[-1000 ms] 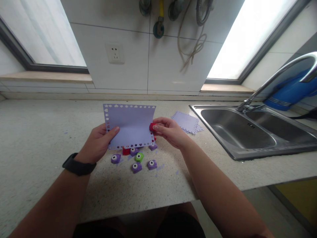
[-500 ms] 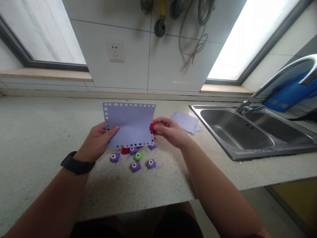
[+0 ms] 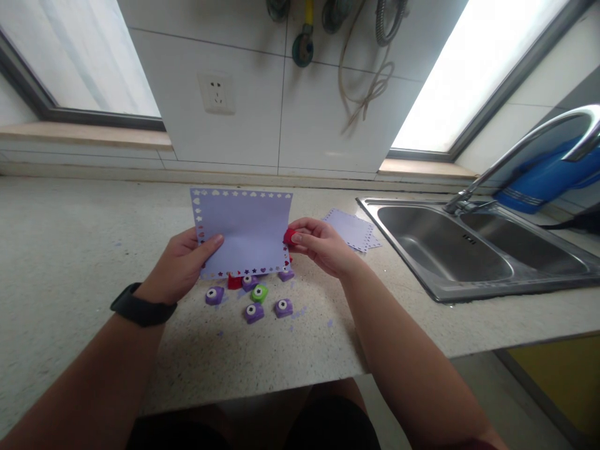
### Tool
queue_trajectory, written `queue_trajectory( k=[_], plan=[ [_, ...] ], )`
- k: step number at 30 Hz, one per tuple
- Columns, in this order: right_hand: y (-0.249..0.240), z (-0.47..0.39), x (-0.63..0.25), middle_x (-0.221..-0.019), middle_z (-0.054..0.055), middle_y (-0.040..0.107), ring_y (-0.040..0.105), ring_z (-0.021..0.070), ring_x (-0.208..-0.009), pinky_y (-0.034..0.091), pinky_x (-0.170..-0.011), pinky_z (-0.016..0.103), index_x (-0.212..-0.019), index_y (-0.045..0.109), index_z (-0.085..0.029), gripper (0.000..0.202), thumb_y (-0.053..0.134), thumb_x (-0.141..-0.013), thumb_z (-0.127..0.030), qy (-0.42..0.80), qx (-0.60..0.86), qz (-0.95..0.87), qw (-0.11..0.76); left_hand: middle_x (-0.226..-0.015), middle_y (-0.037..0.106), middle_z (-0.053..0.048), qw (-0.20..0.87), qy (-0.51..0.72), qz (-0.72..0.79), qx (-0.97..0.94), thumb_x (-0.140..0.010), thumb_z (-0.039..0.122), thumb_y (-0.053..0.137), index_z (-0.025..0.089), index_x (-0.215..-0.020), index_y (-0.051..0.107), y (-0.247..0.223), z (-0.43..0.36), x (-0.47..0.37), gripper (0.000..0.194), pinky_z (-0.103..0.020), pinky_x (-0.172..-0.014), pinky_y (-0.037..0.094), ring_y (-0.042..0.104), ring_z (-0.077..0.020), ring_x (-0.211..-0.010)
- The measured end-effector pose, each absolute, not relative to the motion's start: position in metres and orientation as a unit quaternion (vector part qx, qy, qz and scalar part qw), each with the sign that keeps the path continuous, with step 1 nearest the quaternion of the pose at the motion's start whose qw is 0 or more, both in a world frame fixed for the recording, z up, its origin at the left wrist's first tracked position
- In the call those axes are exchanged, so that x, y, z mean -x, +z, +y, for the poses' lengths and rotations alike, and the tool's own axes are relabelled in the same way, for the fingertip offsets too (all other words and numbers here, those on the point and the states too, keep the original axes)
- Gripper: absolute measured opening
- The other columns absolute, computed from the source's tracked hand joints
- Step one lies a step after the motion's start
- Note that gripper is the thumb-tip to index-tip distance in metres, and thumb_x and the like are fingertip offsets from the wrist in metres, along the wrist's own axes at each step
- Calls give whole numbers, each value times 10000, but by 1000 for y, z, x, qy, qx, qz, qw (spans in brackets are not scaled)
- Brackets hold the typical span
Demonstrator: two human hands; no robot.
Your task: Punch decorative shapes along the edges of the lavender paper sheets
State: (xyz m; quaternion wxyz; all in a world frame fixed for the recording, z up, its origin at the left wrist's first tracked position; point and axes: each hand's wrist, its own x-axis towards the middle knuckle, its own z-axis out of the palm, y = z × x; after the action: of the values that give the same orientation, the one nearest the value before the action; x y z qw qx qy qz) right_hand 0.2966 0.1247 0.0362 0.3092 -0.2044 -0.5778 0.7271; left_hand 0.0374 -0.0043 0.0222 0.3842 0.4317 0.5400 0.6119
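Observation:
A sheet of light purple paper (image 3: pixel 244 228) is held up above the counter, with small shapes such as stars and hearts cut along its top, left and bottom edges and the lower right edge. My left hand (image 3: pixel 190 253) pinches its left side, thumb in front. In my right hand (image 3: pixel 321 245) is a red craft punch (image 3: pixel 289 236), set on the sheet's right edge between thumb and fingers. Below the paper lie several purple punches (image 3: pixel 254 312), a green punch (image 3: pixel 259 293) and another red punch (image 3: pixel 235 282), some partly hidden by the sheet.
More purple sheets with punched edges (image 3: pixel 349 228) lie right of my right hand. Beyond them is a steel double sink (image 3: pixel 440 244) with a curved faucet (image 3: pixel 515 150). Small paper scraps (image 3: pixel 330 323) dot the counter. A tiled wall with a socket (image 3: pixel 216 94) stands behind.
The view has shifted slightly, so everything sits a little further left and higher. Both hands keep their grip; the red punch stays at the sheet's right edge.

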Motion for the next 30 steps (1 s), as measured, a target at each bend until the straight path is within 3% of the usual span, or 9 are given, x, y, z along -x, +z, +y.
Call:
queue_trajectory(
  k=[15,30],
  plan=[
    [33,127,-297,-942,34,738,718,156,-869,571,-906,360,-1027,679,-200,316,852,-779,-291,717,194,-591,315,-952,790,-43,378,610,545,-432,-788,457,797,249,-1034,776,23,-4,-38,323,-369,-771,621,730,-267,-837],
    [31,125,-294,-868,29,737,680,137,-774,546,-731,288,-986,694,-184,285,858,-777,-287,705,187,-613,304,-918,796,-17,385,586,555,-448,-803,442,798,270,-963,769,25,-6,-38,237,-317,-741,617,730,-216,-771]
  ],
)
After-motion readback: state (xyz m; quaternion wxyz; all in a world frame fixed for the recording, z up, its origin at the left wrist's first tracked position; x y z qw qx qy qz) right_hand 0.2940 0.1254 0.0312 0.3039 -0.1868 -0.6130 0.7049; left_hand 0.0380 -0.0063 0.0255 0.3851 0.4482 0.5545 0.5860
